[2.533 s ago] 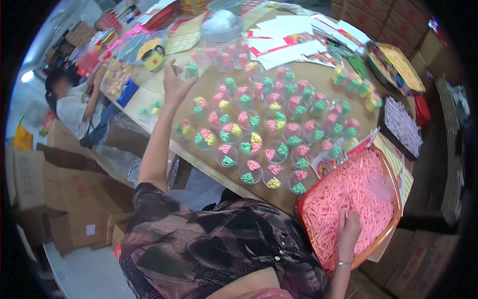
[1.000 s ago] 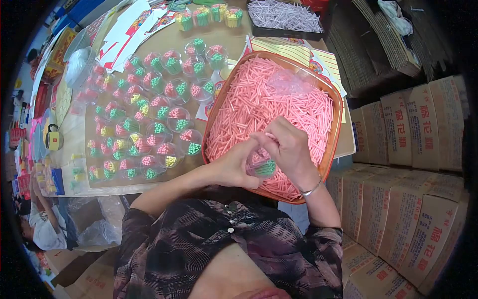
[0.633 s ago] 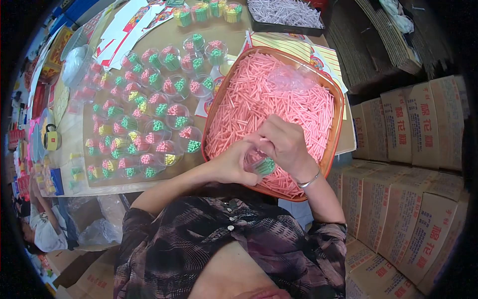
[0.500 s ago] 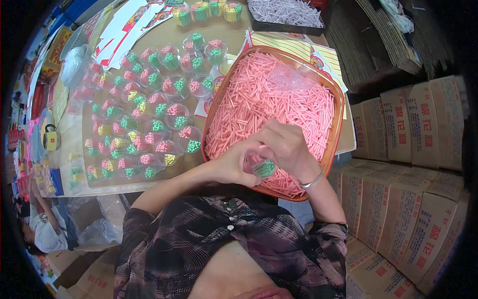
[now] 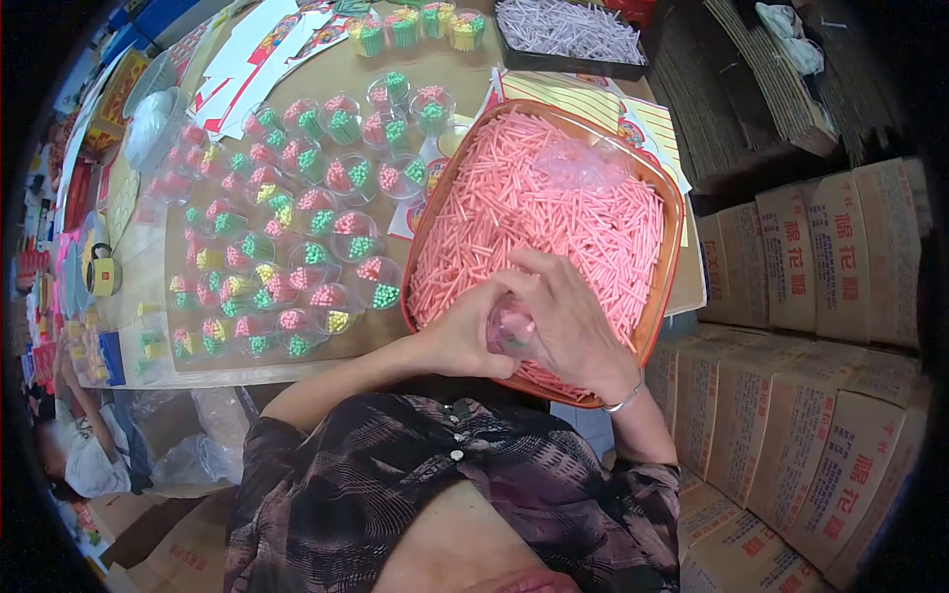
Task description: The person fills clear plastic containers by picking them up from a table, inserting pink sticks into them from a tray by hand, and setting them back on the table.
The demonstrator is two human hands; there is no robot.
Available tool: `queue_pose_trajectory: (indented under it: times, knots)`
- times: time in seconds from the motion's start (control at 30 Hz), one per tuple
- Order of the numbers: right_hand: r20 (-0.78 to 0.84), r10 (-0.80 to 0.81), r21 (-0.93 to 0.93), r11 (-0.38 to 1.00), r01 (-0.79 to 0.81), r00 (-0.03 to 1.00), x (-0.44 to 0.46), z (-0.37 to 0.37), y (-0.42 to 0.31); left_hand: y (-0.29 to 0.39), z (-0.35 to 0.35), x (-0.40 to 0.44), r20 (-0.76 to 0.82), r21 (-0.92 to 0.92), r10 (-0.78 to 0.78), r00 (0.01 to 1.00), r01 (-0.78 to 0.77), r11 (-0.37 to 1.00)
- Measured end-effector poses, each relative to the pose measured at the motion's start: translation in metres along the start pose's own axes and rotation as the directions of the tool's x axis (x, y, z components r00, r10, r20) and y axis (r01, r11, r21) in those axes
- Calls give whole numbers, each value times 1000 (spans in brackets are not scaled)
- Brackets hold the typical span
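My left hand [image 5: 461, 334] is wrapped round a clear plastic cup [image 5: 510, 326] with pink sticks showing inside. Across the cup's other side lies my right hand [image 5: 573, 331], its fingers curved over and against the cup, hiding much of it. Both hands are above the near part of an orange-rimmed tub [image 5: 675, 232] heaped with pink sticks [image 5: 494, 208]. A crumpled clear plastic piece [image 5: 578, 166] rests on the heap. To the left stand many clear cups [image 5: 351, 232] filled with pink, green and yellow sticks.
A black tray [image 5: 573, 61] of pale lilac sticks sits behind the tub. Several filled cups [image 5: 415, 28] stand at the back, near printed paper sheets [image 5: 262, 59]. Stacked cartons [image 5: 791, 395] line the right side. Another person [image 5: 89, 450] is at the far left.
My right hand has turned and spread from a pinch at the cup's mouth to lying over its side. The green sticks seen in the cup before are now mostly covered.
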State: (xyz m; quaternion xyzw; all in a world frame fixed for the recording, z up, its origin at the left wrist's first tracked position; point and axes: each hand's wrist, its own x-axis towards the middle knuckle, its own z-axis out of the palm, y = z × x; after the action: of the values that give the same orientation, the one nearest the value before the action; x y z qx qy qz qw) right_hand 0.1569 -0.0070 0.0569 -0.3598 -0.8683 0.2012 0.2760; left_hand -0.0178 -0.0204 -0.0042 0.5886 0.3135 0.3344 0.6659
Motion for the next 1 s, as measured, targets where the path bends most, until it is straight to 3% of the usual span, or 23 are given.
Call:
queue_pose_trajectory:
  times: [0.1,0.13,0.2,0.27,0.3,0.37,0.4,0.53,0.6,0.7,0.73,0.83,0.87,1.0]
  knots:
    - [-117,59,351,936,-15,991,-2,1,3,1,-2,0,-3,45,55,998,-55,997]
    - [-118,57,352,936,-12,991,-4,-1,7,2,-4,1,-12,59,88,996,-88,994]
    - [-283,284,600,798,-62,916,-11,-12,19,5,-6,1,-31,87,154,988,-151,985]
    - [-55,594,780,528,-336,803,-25,-29,24,9,-9,1,-21,76,188,982,-186,980]
    - [-56,593,781,528,-335,803,-29,-30,32,11,-10,1,-10,61,221,975,-220,974]
    - [75,696,424,626,-655,714,-36,-25,47,13,-12,3,14,30,290,957,-290,957]
    - [74,696,424,626,-654,714,-36,-24,47,13,-12,4,15,30,290,957,-291,956]
    - [104,695,594,530,-605,711,-40,-17,41,10,-12,3,-23,61,309,951,-307,950]
    - [36,653,579,604,-548,757,-36,-18,27,8,-12,3,-31,102,302,953,-297,949]
    - [-157,495,487,791,-369,855,-25,-24,0,3,-10,3,-53,209,280,959,-264,942]
    - [-158,497,486,791,-371,853,-21,-24,-5,2,-9,4,-51,207,280,959,-264,942]
    - [-182,315,194,940,-280,931,-9,-22,-19,-2,-7,4,-61,278,334,941,-305,911]
    - [-175,249,92,968,-235,953,-7,-23,-21,-2,-7,4,-67,304,352,933,-317,898]
    - [-195,238,43,971,-234,952,-7,-25,-26,2,-5,4,-127,308,366,922,-314,898]
